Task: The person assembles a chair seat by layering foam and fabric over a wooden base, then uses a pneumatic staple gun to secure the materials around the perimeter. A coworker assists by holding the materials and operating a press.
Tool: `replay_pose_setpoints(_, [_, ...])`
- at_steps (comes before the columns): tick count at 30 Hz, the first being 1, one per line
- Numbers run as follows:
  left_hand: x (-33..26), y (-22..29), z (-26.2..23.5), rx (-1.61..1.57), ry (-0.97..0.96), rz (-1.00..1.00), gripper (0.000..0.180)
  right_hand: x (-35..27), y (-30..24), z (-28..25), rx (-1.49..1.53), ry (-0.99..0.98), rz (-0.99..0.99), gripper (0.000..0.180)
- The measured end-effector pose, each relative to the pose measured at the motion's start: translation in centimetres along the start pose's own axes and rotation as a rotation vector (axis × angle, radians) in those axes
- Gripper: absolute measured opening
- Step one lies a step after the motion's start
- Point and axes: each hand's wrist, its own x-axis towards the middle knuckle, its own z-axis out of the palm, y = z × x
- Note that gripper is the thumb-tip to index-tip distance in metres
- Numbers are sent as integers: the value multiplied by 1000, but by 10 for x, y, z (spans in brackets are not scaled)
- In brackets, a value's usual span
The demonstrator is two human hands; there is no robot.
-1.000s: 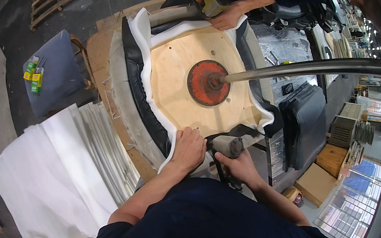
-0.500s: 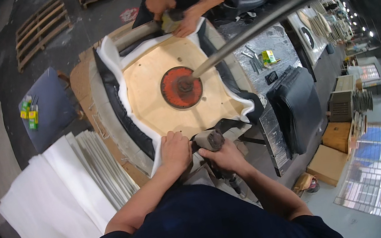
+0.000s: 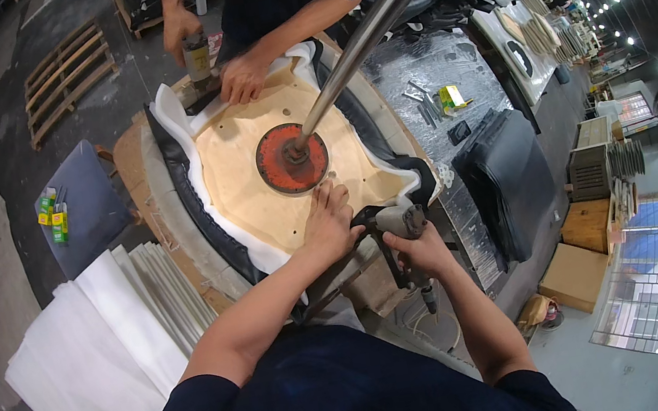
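- Right hand [image 3: 423, 251] closed round handle of staple gun [image 3: 401, 222], at wooden panel's [image 3: 236, 155] near edge; gun likely heavy, rigid: hold by handle.
- Left hand [image 3: 330, 222] on panel, fingers bent; pinching: cannot tell.
- Panel under red disc [image 3: 273, 163], presumably stiff; white padding [image 3: 173, 111] probably soft.

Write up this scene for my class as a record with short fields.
Left hand: fingers over the wooden panel, on the near side of the red disc
Right hand: holds a grey-headed hand tool
Panel border: white padding, black material
Metal rod: runs to the disc's centre
Co-worker: one hand holds another tool, other hand at the panel's far edge
Left side: white sheets, blue-grey seat
Right side: stacked black sheets
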Motion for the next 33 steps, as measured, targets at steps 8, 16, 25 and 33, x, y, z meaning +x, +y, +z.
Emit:
replay_pose_setpoints(8, [1,3,5,-69,51,-52,18,21,-28,-6,-143,-56,104,31])
replay_pose_setpoints(16, [3,0,9,-119,103,-87,14,35,-49,0,-382,-85,127,35])
replay_pose_setpoints(25, [-6,-8,-1,-25,26,-42,22,48,-31,4,-427,-51,-15,40])
replay_pose_setpoints(33, [-6,-5,-9,-64,-69,-131,21,23,-42,3,-196,-46,100,27])
